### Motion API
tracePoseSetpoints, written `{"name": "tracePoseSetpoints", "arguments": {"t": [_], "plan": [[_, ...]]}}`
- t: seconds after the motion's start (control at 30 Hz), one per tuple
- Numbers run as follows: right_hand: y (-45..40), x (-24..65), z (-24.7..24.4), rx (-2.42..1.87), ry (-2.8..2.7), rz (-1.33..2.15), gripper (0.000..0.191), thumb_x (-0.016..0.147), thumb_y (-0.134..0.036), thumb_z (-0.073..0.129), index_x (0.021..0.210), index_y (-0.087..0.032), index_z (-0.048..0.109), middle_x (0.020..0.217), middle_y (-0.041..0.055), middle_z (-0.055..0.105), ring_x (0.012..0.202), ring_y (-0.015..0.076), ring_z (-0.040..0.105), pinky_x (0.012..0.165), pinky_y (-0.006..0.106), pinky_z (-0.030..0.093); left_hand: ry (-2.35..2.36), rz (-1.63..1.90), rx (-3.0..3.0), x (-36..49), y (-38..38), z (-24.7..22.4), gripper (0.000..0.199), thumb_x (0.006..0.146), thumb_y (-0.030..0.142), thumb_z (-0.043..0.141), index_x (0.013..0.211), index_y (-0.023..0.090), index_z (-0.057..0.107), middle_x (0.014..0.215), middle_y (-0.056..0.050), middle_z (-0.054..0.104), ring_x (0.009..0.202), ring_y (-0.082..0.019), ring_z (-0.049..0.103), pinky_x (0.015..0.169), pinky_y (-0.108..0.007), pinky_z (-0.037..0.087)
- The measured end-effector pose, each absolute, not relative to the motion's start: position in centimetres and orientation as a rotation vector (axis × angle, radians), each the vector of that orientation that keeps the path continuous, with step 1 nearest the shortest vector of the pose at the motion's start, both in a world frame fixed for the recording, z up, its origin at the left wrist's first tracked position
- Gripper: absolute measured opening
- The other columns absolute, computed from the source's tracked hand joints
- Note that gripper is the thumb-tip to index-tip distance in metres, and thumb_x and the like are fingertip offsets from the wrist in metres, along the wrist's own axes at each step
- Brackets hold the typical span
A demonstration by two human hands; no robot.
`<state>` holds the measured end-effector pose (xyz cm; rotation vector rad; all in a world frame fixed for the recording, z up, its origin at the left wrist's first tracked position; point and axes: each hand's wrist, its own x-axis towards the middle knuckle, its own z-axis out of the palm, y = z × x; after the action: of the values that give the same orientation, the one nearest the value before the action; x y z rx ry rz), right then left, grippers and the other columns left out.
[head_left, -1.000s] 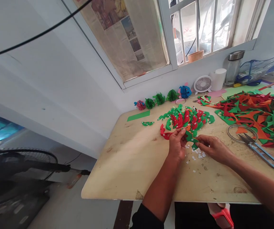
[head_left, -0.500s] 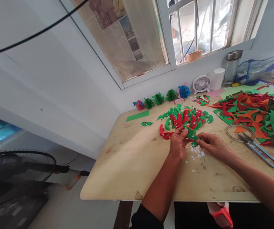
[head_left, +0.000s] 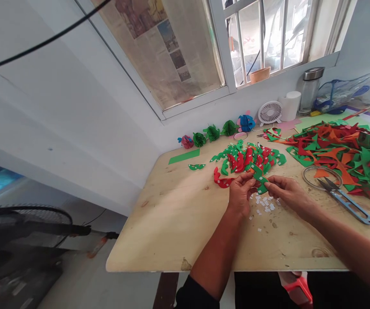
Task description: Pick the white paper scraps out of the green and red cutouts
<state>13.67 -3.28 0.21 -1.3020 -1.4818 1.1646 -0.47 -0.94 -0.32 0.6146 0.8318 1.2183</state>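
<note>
Between my two hands is a green paper cutout point(head_left: 260, 177) with small white squares on it. My left hand point(head_left: 241, 194) pinches its left side, with a bit of orange showing at the fingertips. The fingers of my right hand point(head_left: 284, 192) are closed on its lower right edge. Small white paper squares point(head_left: 267, 204) lie scattered on the wood just below. Behind my hands spreads a pile of red and green cutouts point(head_left: 241, 159) dotted with white squares. One curved red cutout point(head_left: 221, 179) lies left of my left hand.
Blue-handled thread snips point(head_left: 349, 201) and a metal ring point(head_left: 312, 172) lie at the right, beside a heap of paper scraps point(head_left: 349, 150). Folded paper figures point(head_left: 213, 132), a small white fan point(head_left: 270, 113) and a glass bottle point(head_left: 310, 92) stand along the wall.
The green cutout has turned more upright between my hands, showing more of its face. My right fingers have shifted slightly along its edge. The whole view has moved a little.
</note>
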Motion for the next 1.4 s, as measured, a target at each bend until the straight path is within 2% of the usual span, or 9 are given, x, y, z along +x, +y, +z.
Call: {"name": "tracePoseSetpoints", "arguments": {"t": [0.37,0.5,0.63,0.77,0.9,1.03,1.23,1.4], "plan": [[-3.6,13.5,1.1,-1.311,-1.54,1.133,0.033,0.077,-0.05,0.05,0.064,-0.02,0.05,0.05,-0.0044,0.043,0.047,0.0106,0.038,0.046,0.024,0.029,0.789,1.209,0.626,-0.4,-1.1,-0.1,0.03,0.05,0.02,0.079,0.076,0.012,0.066,0.066,-0.002,0.066,0.058,-0.01,0.06,0.069,-0.026,0.047],[-3.6,13.5,1.0,-1.358,-1.559,1.067,0.032,0.077,-0.049,0.049,0.063,-0.02,0.049,0.049,-0.0045,0.042,0.046,0.0104,0.037,0.045,0.024,0.027,0.86,1.204,0.694,-0.3,-1.2,-0.2,0.028,0.054,0.022,0.077,0.076,0.013,0.065,0.066,-0.001,0.065,0.057,-0.01,0.059,0.065,-0.026,0.047],[-3.5,13.7,0.5,-1.404,-1.569,1.005,0.033,0.078,-0.048,0.049,0.062,-0.02,0.048,0.048,-0.0051,0.04,0.045,0.0099,0.034,0.044,0.024,0.024,1.069,1.337,1.044,-0.4,-1.5,-0.3,0.022,0.065,0.024,0.07,0.084,0.015,0.065,0.072,-0.002,0.065,0.063,-0.012,0.06,0.063,-0.025,0.046],[-3.4,13.8,0.0,-1.438,-1.598,0.953,0.031,0.079,-0.047,0.048,0.065,-0.019,0.052,0.049,-0.005,0.04,0.045,0.0099,0.034,0.044,0.024,0.024,1.21,1.473,1.574,-0.5,-2.0,-0.1,0.009,0.075,0.023,0.062,0.08,0.017,0.066,0.079,-0.004,0.066,0.076,-0.015,0.061,0.071,-0.028,0.047],[-3.2,14.0,-0.5,-1.477,-1.625,0.892,0.03,0.08,-0.045,0.047,0.068,-0.019,0.055,0.049,-0.0048,0.041,0.046,0.0107,0.036,0.044,0.024,0.025,1.201,1.454,1.905,-0.4,-2.2,-0.2,0.008,0.077,0.021,0.06,0.079,0.019,0.068,0.081,-0.006,0.066,0.084,-0.019,0.06,0.08,-0.033,0.046],[-3.2,14.0,-0.7,-1.513,-1.681,0.799,0.027,0.08,-0.042,0.047,0.067,-0.02,0.054,0.048,-0.0044,0.043,0.046,0.0113,0.038,0.044,0.024,0.027,1.209,1.418,1.892,-0.4,-2.2,-0.4,0.01,0.077,0.021,0.062,0.081,0.023,0.071,0.082,-0.007,0.068,0.084,-0.022,0.059,0.084,-0.036,0.044],[-3.4,13.7,-0.4,-1.504,-1.734,0.647,0.03,0.08,-0.039,0.047,0.057,-0.021,0.045,0.046,-0.0049,0.039,0.045,0.0106,0.036,0.045,0.024,0.027,1.184,1.393,1.795,-0.5,-2.0,-0.7,0.009,0.076,0.026,0.064,0.079,0.025,0.072,0.081,-0.007,0.069,0.083,-0.024,0.058,0.085,-0.037,0.041],[-3.6,13.7,-0.7,-1.537,-1.771,0.566,0.026,0.081,-0.039,0.047,0.062,-0.021,0.051,0.048,-0.0043,0.042,0.046,0.0116,0.038,0.047,0.024,0.029,1.211,1.354,1.857,-0.5,-2.1,-0.7,0.01,0.077,0.025,0.062,0.078,0.024,0.072,0.079,-0.007,0.069,0.08,-0.023,0.059,0.084,-0.036,0.041]]}}
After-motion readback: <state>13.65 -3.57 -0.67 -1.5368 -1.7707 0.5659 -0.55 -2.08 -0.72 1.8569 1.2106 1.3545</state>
